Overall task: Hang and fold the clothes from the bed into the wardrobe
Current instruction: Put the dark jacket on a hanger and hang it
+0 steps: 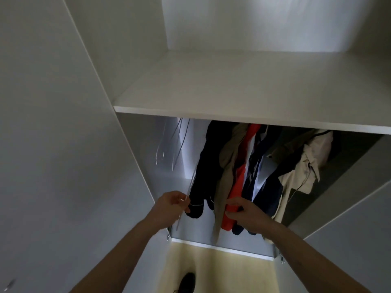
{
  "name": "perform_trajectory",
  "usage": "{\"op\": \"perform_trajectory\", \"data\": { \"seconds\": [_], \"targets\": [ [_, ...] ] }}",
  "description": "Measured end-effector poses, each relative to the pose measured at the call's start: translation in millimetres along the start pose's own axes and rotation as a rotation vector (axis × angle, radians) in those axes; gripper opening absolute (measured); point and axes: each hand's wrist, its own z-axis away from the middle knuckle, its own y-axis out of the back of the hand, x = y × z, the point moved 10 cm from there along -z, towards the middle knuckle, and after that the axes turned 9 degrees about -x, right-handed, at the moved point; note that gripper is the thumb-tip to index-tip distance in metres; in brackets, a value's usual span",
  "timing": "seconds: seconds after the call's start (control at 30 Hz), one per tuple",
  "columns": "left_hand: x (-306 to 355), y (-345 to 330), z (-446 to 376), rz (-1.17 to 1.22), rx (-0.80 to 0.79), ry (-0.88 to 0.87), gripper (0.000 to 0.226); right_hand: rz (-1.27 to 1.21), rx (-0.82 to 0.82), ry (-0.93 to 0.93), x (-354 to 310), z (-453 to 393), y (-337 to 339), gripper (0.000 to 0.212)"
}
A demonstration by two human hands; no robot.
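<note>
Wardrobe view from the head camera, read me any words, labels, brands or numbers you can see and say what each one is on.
No readable text anywhere in this view.
Hanging clothes: no legible label, logo or number; the white stripes on the dark garment are a pattern, not lettering.
Wardrobe shelf and left door: plain white, unmarked.
Clear hangers: no marking visible.

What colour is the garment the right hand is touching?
Bright red-orange garment, under the right hand; seen in the head view.
</note>
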Motion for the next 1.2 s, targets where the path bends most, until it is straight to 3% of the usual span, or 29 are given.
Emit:
{"op": "perform_trajectory", "data": {
  "seconds": [0.17,0.27,0.5,0.63,0.8,1.07,1.2],
  "targets": [
    [-39,-24,35,-0.044,-0.109,0.117,0.009,-0.122,-0.044,-0.078,37,13,-40,0.03],
    [-76,-50,50,-0.191,-0.212,0.237,0.014,-0.178,-0.044,-0.104,57,36,-67,0.033],
    [-109,-104,42,-0.584,-0.494,0.299,0.021,-0.409,0.156,-0.255,124,120,-108,0.033],
    [-98,-164,38,-0.806,-0.693,0.156,0.026,-0.493,0.391,-0.331,167,176,-128,0.026],
    [-97,-237,77,-0.866,-0.908,-0.036,0.029,-0.692,0.629,-0.436,209,253,-201,0.022],
    [-103,-314,192,-0.838,-1.146,-0.251,0.015,-0.912,1.0,-0.538,231,396,-316,0.023],
    [-84,-367,275,-0.886,-1.305,-0.449,0.015,-0.997,1.207,-0.552,230,475,-370,0.025]
  ]
}}
